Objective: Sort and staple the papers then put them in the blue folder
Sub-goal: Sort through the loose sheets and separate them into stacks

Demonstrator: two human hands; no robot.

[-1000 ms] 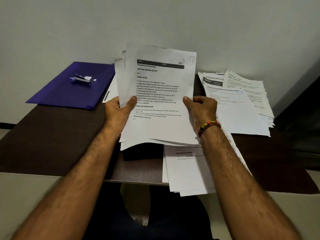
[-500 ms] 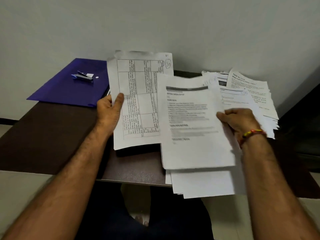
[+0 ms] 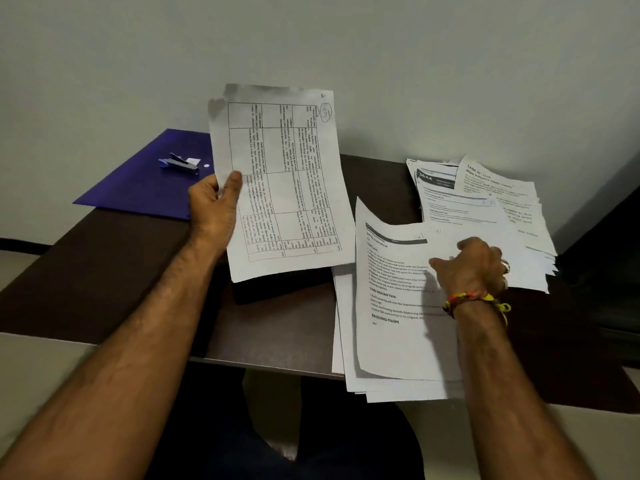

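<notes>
My left hand point(image 3: 214, 206) grips the table-printed sheet point(image 3: 280, 181) upright; my right hand point(image 3: 474, 268) pinches a page point(image 3: 391, 299) onto the lower-right pile point(image 3: 349, 375). I should square its edges before letting go.

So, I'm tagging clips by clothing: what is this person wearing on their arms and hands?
Both forearms are bare, with no sleeves in view. The left hand wears nothing that shows. The right hand has a braided thread bracelet at the wrist, in red, yellow and dark strands with loose yellow ends, and what looks like a ring on one of its fingers.
</notes>
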